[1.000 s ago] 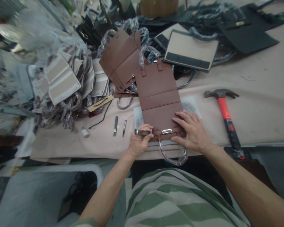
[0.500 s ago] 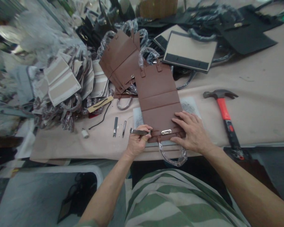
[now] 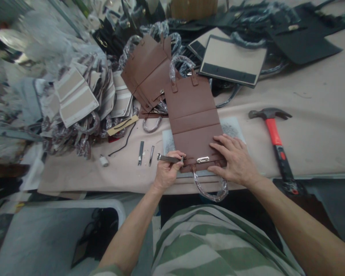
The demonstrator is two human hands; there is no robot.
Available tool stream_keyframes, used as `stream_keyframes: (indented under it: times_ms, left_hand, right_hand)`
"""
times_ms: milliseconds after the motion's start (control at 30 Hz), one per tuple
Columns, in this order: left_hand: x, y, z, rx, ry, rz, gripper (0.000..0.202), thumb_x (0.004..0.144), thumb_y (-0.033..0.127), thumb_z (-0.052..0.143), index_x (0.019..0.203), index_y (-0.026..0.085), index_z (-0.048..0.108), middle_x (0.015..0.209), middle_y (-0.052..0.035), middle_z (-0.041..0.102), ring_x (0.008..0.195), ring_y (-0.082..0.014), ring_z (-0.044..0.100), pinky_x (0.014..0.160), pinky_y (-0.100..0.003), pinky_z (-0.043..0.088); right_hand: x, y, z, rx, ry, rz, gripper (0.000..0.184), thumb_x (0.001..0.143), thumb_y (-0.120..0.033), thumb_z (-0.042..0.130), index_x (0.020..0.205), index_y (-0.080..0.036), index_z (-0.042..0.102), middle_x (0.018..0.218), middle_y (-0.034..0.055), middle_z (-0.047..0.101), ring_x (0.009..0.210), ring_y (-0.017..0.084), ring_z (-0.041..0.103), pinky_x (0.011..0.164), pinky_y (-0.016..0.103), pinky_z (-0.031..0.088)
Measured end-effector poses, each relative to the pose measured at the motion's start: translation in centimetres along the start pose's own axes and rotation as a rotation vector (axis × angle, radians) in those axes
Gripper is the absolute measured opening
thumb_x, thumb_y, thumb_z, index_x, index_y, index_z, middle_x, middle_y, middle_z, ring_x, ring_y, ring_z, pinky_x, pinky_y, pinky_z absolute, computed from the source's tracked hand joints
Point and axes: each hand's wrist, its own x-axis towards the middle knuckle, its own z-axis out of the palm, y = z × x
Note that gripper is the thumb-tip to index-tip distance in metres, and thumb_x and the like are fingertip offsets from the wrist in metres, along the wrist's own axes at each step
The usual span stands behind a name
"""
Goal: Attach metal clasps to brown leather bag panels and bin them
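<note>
A flat brown leather bag panel [image 3: 193, 119] lies on the table in front of me, its plastic-wrapped handle [image 3: 209, 190] hanging over the near edge. A silver clasp [image 3: 202, 160] sits on its near end. My left hand [image 3: 167, 172] is closed round a slim metal tool [image 3: 167, 158], whose tip touches the panel's left edge. My right hand [image 3: 232, 160] rests flat on the panel just right of the clasp, fingers spread.
A red-handled hammer [image 3: 276, 138] lies to the right. Two small metal punches [image 3: 145, 153] lie left of the panel. More brown panels [image 3: 146, 73], beige pieces [image 3: 74, 96] and black pieces [image 3: 301, 42] are heaped at the back. A grey bin [image 3: 46, 237] stands below left.
The metal tool in my left hand has shifted a little, its free end now pointing further left. My right hand stays pressed on the panel.
</note>
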Motion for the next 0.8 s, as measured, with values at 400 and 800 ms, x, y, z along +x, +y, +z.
stream_keyframes:
  times_ms: [400,800]
  left_hand:
    - [0.4,0.1,-0.1,-0.046,0.005,-0.029,0.017,0.094,0.034,0.068,0.093,0.017,0.065,0.102,-0.0090,0.069,0.096,-0.0222,0.071,0.090,-0.040,0.058]
    - [0.5,-0.3,-0.2,-0.088,0.009,-0.055,0.021,0.093,0.038,0.067,0.091,0.017,0.064,0.100,-0.0097,0.069,0.094,-0.0222,0.070,0.091,-0.040,0.056]
  right_hand:
    - [0.0,0.1,0.2,0.004,0.019,-0.016,0.075,0.084,-0.071,0.060,0.137,-0.018,0.056,0.150,0.0170,0.048,0.142,0.040,0.037,0.117,0.060,0.026]
    - [-0.1,-7.6,-0.9,0.017,-0.099,-0.037,0.029,0.093,-0.030,0.055,0.118,-0.027,0.069,0.152,0.0112,0.044,0.148,0.037,0.028,0.120,0.066,0.015]
